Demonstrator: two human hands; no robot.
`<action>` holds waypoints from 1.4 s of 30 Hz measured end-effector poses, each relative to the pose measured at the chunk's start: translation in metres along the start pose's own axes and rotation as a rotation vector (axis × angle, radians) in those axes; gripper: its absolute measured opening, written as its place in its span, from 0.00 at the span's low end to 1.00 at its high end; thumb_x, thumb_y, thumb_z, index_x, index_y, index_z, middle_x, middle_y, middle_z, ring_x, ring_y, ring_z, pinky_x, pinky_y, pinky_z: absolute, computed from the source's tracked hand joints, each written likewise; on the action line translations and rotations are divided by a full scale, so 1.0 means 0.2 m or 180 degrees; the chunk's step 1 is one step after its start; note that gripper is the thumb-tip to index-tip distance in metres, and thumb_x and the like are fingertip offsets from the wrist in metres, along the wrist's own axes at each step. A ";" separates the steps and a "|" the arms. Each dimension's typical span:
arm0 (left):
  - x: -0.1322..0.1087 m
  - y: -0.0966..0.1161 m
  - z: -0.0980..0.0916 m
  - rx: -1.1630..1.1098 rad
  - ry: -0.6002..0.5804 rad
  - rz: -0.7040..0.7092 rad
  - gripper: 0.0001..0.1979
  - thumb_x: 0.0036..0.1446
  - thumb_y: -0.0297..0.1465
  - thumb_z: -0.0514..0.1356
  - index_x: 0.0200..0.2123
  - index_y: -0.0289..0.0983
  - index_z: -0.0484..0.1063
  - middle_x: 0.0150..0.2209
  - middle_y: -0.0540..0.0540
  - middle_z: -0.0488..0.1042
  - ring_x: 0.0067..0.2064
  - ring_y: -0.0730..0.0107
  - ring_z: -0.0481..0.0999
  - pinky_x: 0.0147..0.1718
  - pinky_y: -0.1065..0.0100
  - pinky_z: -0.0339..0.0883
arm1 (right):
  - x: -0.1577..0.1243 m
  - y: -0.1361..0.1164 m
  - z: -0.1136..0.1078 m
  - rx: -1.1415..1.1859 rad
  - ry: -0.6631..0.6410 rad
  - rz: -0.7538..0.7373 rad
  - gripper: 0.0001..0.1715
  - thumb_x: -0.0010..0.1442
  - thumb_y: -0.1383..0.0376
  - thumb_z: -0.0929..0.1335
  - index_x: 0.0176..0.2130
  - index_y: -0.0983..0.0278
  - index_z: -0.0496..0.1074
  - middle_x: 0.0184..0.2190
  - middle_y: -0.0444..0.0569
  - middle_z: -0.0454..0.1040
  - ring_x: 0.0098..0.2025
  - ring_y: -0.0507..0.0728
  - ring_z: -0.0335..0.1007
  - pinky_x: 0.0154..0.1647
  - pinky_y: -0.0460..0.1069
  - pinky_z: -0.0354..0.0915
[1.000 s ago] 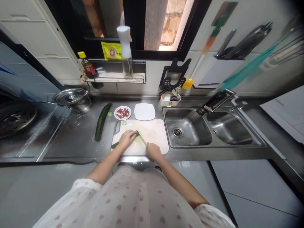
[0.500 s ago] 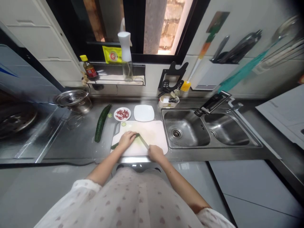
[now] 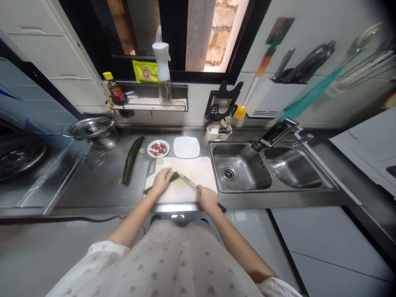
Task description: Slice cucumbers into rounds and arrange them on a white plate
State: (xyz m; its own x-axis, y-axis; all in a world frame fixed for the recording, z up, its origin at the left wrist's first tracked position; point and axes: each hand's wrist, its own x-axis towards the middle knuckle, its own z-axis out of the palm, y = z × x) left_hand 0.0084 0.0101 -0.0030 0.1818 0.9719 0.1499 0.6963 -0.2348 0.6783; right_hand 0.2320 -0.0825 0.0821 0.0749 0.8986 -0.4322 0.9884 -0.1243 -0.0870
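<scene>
My right hand (image 3: 208, 199) is closed around the handle of a kitchen knife (image 3: 189, 180). Its blade slants up and left over the white cutting board (image 3: 202, 168), tip close to a dark green cucumber (image 3: 175, 176). The fingers of my left hand (image 3: 161, 181) press that cucumber onto the board, and its other end shows below the palm. A pale round cucumber slice (image 3: 160, 161) lies at the board's upper left corner. Left of the board, a whole cucumber (image 3: 131, 161) rests on the steel counter.
Behind the board stand a small plate of chopped red pieces (image 3: 159, 148) and a white square plate (image 3: 186, 147). A double sink (image 3: 244, 165) adjoins on the right. Far left is a lidded steel pot (image 3: 94, 131). A shelf (image 3: 148, 105) holds bottles under the window.
The knife and my right hand have shifted right, away from my left hand, and the blade lies flatter. The black handle end now shows. More of the cucumber's end is visible beside my left fingers.
</scene>
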 end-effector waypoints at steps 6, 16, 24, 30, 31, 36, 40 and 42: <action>0.04 0.10 -0.05 -0.0351 0.0107 -0.0034 0.16 0.60 0.39 0.56 0.46 0.38 0.75 0.47 0.42 0.76 0.48 0.62 0.75 0.50 0.61 0.67 | 0.00 0.00 -0.01 -0.0120 0.0235 -0.0118 0.18 0.65 0.65 0.60 0.53 0.60 0.66 0.43 0.54 0.76 0.46 0.57 0.70 0.43 0.49 0.57; 0.08 0.26 -0.10 -0.0306 -0.0909 0.0427 0.14 0.55 0.42 0.60 0.38 0.40 0.79 0.40 0.45 0.79 0.42 0.63 0.75 0.43 0.66 0.67 | -0.01 -0.01 -0.02 -0.0295 0.0597 -0.0397 0.22 0.64 0.66 0.60 0.57 0.62 0.63 0.43 0.56 0.74 0.46 0.60 0.68 0.46 0.51 0.56; 0.08 0.25 -0.04 -0.0655 -0.0368 0.0106 0.05 0.52 0.31 0.61 0.32 0.38 0.76 0.33 0.48 0.78 0.37 0.67 0.74 0.40 0.67 0.67 | 0.00 0.03 0.03 -0.0228 0.0532 -0.0353 0.24 0.63 0.66 0.61 0.58 0.60 0.63 0.42 0.53 0.75 0.45 0.58 0.69 0.44 0.49 0.56; 0.14 0.06 -0.02 -0.0929 0.0672 -0.1158 0.07 0.51 0.32 0.62 0.32 0.36 0.75 0.31 0.47 0.78 0.34 0.68 0.76 0.37 0.68 0.68 | 0.01 0.08 0.06 0.0021 0.0547 -0.0109 0.26 0.61 0.65 0.63 0.58 0.59 0.65 0.44 0.51 0.76 0.47 0.57 0.70 0.46 0.48 0.58; 0.16 0.01 -0.02 -0.0894 0.0753 -0.1266 0.07 0.50 0.31 0.63 0.33 0.35 0.75 0.32 0.46 0.78 0.34 0.68 0.76 0.37 0.68 0.68 | 0.01 0.09 0.06 0.0054 0.0539 -0.0063 0.26 0.61 0.64 0.63 0.58 0.59 0.66 0.44 0.51 0.77 0.48 0.57 0.70 0.46 0.48 0.58; 0.24 -0.16 -0.03 -0.0535 0.0905 -0.1651 0.07 0.47 0.31 0.64 0.32 0.36 0.75 0.30 0.46 0.78 0.33 0.67 0.76 0.36 0.67 0.67 | 0.01 0.12 0.08 0.0192 0.0549 0.0069 0.25 0.61 0.64 0.64 0.58 0.59 0.67 0.45 0.51 0.77 0.48 0.57 0.71 0.47 0.47 0.60; 0.29 -0.21 -0.03 -0.0426 0.0886 -0.1656 0.08 0.48 0.31 0.63 0.33 0.35 0.75 0.31 0.45 0.79 0.34 0.66 0.76 0.36 0.67 0.66 | 0.01 0.12 0.08 0.0241 0.0557 0.0149 0.25 0.61 0.64 0.64 0.57 0.58 0.68 0.45 0.51 0.77 0.48 0.57 0.72 0.46 0.47 0.60; 0.31 -0.22 -0.02 -0.0395 0.0827 -0.1653 0.08 0.49 0.31 0.62 0.35 0.35 0.75 0.33 0.44 0.79 0.35 0.67 0.76 0.37 0.68 0.66 | 0.01 0.12 0.07 0.0252 0.0568 0.0162 0.25 0.61 0.64 0.64 0.57 0.58 0.68 0.45 0.51 0.77 0.47 0.57 0.72 0.45 0.47 0.61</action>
State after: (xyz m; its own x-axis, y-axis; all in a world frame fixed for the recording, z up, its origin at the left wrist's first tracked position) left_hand -0.0127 0.0812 -0.0202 -0.3478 0.9354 -0.0636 0.5594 0.2615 0.7866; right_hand 0.2536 -0.0901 0.0657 0.1538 0.9498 -0.2725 0.9698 -0.1979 -0.1424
